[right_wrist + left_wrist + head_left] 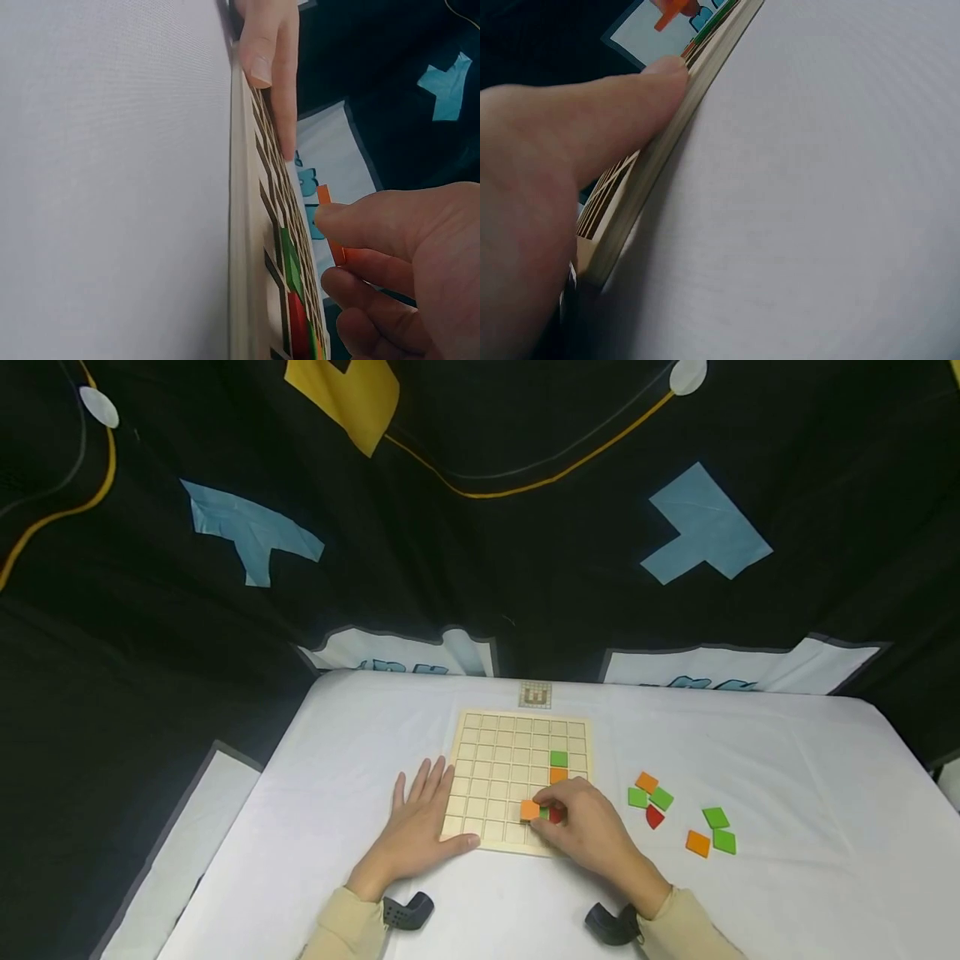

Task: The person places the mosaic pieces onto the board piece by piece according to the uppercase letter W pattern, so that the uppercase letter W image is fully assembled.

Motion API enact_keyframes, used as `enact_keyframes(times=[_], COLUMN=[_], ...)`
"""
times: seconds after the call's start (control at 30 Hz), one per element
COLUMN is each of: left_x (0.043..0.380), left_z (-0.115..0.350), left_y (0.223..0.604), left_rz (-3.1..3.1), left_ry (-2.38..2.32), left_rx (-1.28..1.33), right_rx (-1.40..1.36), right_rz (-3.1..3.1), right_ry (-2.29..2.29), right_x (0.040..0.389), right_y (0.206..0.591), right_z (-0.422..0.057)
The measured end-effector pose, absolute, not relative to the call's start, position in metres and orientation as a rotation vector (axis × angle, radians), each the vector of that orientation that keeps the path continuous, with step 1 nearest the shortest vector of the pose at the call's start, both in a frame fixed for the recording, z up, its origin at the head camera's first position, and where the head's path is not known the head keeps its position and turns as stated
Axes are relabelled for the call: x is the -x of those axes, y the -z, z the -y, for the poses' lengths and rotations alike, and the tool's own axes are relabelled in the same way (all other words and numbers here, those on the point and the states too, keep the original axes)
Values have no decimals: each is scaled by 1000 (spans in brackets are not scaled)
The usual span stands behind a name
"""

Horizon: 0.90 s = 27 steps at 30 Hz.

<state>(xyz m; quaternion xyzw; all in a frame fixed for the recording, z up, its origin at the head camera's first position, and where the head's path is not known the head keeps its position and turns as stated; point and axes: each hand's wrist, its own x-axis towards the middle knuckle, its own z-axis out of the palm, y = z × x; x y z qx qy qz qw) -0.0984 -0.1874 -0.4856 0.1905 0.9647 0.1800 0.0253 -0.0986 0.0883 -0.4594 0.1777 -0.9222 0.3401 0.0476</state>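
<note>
My right hand [592,828] pinches an orange square tile [529,811] between thumb and fingers, over the near part of a wooden grid board [480,789]. In the right wrist view the orange tile [324,196] is held clear of the board. Beside it, partly hidden by the fingers, a green tile [289,259] and a red tile [298,326] lie in the grid. Farther up the board sit another green tile [558,758] and an orange tile [558,775]. My left hand [420,827] rests with straight fingers on the board's left side, its thumb on the near edge.
Right of the board lie loose tiles in two groups: green [637,797], orange [647,782] and red [655,816] nearer, green [716,817] and orange [697,843] farther. A small patterned card [535,694] lies behind the board on the white tablecloth [810,777].
</note>
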Motion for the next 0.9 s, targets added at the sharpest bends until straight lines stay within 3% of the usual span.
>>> enact_keyframes(times=[0.9], left_x=[96], left_z=[187], left_y=[485], left_rz=[-2998], left_ry=[-580], left_rx=[-609], right_rx=[-614], right_rz=[2807], right_ry=[-834], right_x=[106], right_y=[466], right_z=[-70])
